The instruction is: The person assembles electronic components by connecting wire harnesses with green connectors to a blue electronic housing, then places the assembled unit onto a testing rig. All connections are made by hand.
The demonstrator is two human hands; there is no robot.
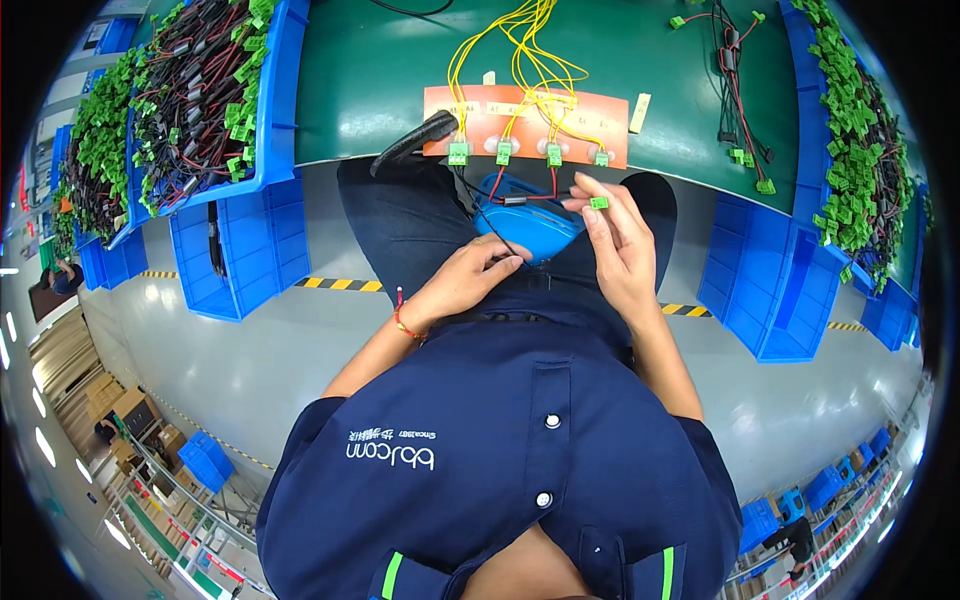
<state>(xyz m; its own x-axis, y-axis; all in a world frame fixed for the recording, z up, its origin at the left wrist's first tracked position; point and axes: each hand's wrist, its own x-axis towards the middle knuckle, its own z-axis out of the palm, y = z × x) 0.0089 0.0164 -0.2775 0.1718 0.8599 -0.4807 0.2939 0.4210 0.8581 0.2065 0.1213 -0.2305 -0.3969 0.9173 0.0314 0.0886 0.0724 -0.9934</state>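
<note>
At the near edge of the green table, an orange board (612, 125) carries several green terminal sockets (503, 152) fed by yellow wires (535, 45). Red and black wires with a dark in-line cylinder (514, 200) hang below the sockets. My right hand (625, 245) pinches a small green connector plug (599, 203) between thumb and fingers, just below the board's right end. To the left and nearer my body, my left hand (472, 277) is closed, thumb against index finger, on a thin black wire (490, 222) that runs down from the board.
Blue bins (283, 95) heaped with cable assemblies (195, 85) flank me on the left, with more green-plugged cables (850, 125) at the right. Loose cables (730, 75) lie on the green table (370, 70). A black curved object (413, 143) overlaps the board. A blue stool (530, 228) shows between my legs.
</note>
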